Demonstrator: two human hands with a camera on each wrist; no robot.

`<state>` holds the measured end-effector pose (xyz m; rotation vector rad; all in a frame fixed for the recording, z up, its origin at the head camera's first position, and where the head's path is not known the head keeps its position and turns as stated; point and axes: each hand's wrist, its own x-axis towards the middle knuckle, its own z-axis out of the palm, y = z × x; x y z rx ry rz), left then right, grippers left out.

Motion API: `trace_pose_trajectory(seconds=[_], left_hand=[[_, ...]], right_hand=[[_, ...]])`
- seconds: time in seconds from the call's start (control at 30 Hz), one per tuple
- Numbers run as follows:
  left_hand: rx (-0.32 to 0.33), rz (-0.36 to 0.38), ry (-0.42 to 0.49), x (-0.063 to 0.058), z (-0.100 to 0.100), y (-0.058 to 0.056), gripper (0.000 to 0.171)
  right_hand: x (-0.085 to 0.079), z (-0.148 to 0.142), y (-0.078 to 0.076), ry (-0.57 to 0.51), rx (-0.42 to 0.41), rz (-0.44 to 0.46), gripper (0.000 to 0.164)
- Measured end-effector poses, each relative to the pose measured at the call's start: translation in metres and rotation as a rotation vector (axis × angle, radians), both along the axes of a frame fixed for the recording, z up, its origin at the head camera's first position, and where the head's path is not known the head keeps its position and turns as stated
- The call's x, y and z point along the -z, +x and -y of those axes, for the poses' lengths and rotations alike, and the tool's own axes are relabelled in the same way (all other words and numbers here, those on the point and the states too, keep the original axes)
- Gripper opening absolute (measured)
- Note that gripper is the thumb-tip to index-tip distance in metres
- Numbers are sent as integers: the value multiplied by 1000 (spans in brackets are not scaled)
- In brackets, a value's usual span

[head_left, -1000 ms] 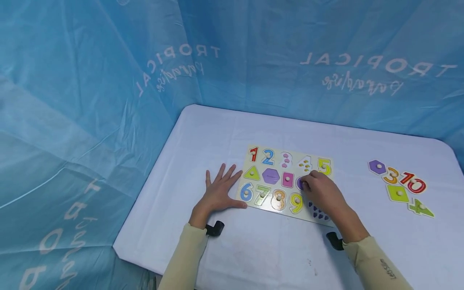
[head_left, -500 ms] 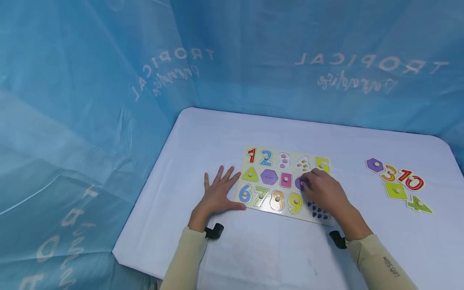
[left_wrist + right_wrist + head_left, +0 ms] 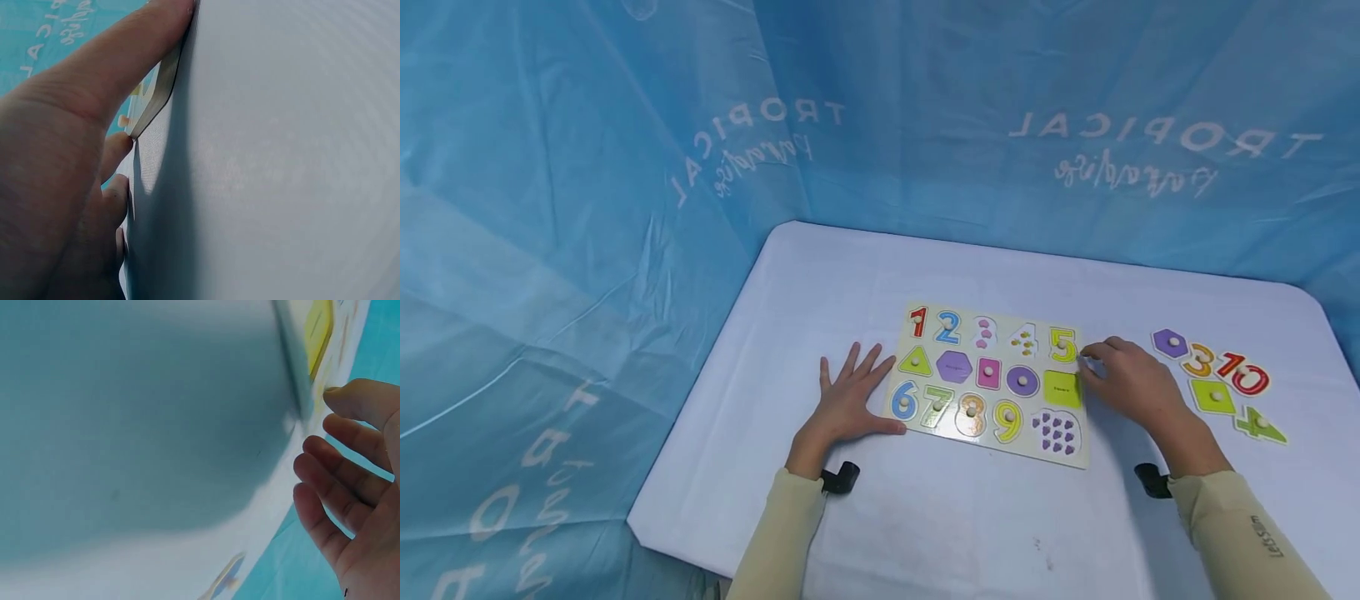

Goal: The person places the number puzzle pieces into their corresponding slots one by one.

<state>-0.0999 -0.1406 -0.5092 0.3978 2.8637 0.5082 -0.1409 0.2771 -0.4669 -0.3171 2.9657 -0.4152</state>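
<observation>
A wooden number-and-shape puzzle board lies flat on the table. My left hand rests beside its left side, fingers spread, thumb at the lower left corner. In the left wrist view the thumb lies along the board's edge. Over the board's right edge my right hand hovers with loosely bent fingers and holds nothing. The purple circle piece sits in the middle row, its knob showing. Knobless recesses include the purple hexagon, the green square, the 3, the 4 and the 10.
Loose pieces lie on the table to the right: a purple hexagon, an orange 3, a red 10, a green square and a green 4. A blue printed curtain hangs behind the white table.
My right hand has let go of the purple circle in its recess and moved right, uncovering the square and 10 recesses. My left hand has stayed beside the board.
</observation>
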Motion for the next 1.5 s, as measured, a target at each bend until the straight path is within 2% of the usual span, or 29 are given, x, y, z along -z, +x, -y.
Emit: trace_pose_trajectory(seconds=[0.43, 0.63, 0.83, 1.03, 1.27, 1.5], left_hand=[[4, 17, 19, 4, -5, 1, 113], [-6, 7, 27, 3, -1, 1, 112], [-2, 6, 32, 2, 3, 0, 112], [-7, 10, 24, 2, 6, 1, 113], [-4, 16, 26, 4, 5, 1, 114], [1, 1, 35, 4, 2, 0, 113]], right_hand=[[-1, -59, -15, 95, 42, 24, 44], [-7, -71, -28, 40, 62, 121, 44], [-13, -82, -38, 44, 79, 117, 41], [-11, -92, -43, 48, 99, 167, 45], [-7, -103, -48, 58, 205, 203, 46], [-5, -114, -53, 44, 199, 248, 46]])
